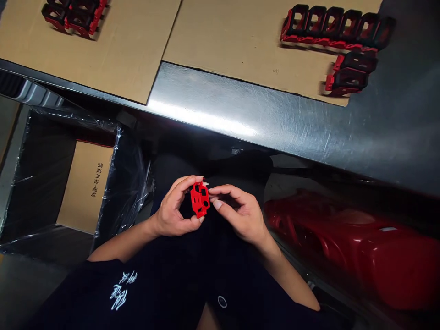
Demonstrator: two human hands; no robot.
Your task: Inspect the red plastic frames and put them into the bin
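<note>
L hand point(177, 206) grips a red plastic bracket point(200, 205) btwn thumb & fingers, in front of the steel bench point(220, 103). R hand point(245, 213) is at the bracket's R side, thumb & index nearly together; can't tell if they pinch anything. On the bench's R part: row of red-and-black frames point(340, 30) on a cardboard sheet point(233, 41); smaller frame cluster point(79, 17) on its L part. Plastic-lined box point(120, 183) off bench's front L; glossy red plastic item point(395, 266) front R.
</note>
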